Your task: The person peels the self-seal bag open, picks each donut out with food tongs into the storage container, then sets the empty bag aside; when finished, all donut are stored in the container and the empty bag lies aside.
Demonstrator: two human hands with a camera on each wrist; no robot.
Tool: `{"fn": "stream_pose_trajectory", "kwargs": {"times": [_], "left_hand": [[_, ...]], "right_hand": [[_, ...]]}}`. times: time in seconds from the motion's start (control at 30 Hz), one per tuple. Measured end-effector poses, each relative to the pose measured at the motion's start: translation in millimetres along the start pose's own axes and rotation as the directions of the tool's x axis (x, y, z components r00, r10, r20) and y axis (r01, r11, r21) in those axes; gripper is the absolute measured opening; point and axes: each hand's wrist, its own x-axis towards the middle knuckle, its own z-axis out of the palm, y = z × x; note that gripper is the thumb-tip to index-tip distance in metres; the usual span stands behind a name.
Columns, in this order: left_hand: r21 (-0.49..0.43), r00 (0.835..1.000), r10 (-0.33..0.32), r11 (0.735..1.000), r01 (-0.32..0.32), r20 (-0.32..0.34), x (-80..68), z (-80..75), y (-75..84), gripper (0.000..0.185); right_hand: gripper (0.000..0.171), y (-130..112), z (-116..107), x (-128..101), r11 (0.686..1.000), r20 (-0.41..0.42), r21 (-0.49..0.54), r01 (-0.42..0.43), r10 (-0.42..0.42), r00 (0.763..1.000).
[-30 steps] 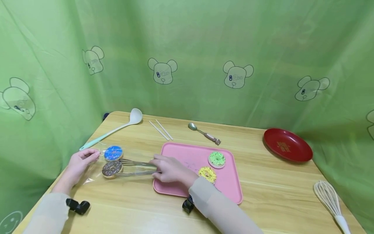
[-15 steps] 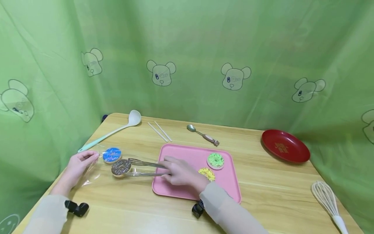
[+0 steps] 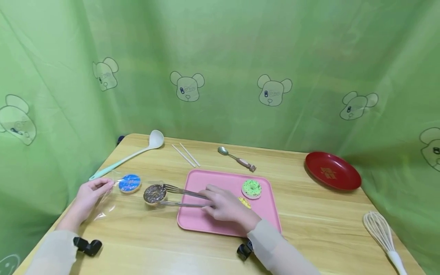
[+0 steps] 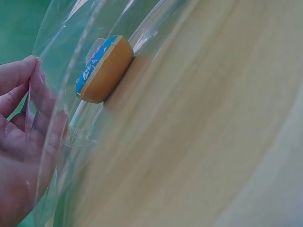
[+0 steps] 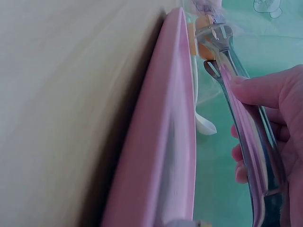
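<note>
Right hand (image 3: 225, 205): grip curled round shiny metal tongs (image 3: 182, 198), over the flat pink rectangular tray (image 3: 203, 221).
Tongs' tips: clamped on round chocolate-iced sprinkled doughnut (image 3: 154, 193), just left of tray.
Left hand (image 3: 90, 194): grip pinching clear plastic bag (image 3: 106, 202) on wooden surface (image 3: 309, 229).
Blue-iced round doughnut (image 3: 129, 183): inside bag, far-left of chocolate one.

Yellow-iced doughnut (image 3: 245, 201) on the pink plastic tray (image 3: 206, 223): mostly hidden behind right hand (image 3: 225, 204), only a sliver shows. White wire whisk (image 3: 379, 233): handle end cut off by bottom edge. Right-wrist view: pink tray and metal tongs (image 5: 246, 104) blurred, tong tips too small to tell what they grip. Left-wrist view: left hand (image 4: 23, 142) cut off at left edge, fingers seen only through clear plastic bag (image 4: 85, 85); table blurred.
</note>
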Motion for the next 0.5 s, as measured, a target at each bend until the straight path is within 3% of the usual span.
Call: {"fn": "stream_pose_trajectory", "kwargs": {"times": [0.17, 0.5], "left_hand": [[0.006, 1.0, -0.006, 1.0, 0.006, -0.002, 0.3, -1.0, 0.1, 0.01], [0.012, 1.0, -0.007, 1.0, 0.007, 0.009, 0.4, -0.1, 1.0, 0.013]], "right_hand": [[0.038, 5.5, -6.1, -14.5, 1.0, -0.016, 0.008, -0.022, 0.022, 1.0], [0.04, 16.2, -26.4, -50.3, 0.988, -0.003, 0.054, -0.144, 0.144, 0.99]]}}
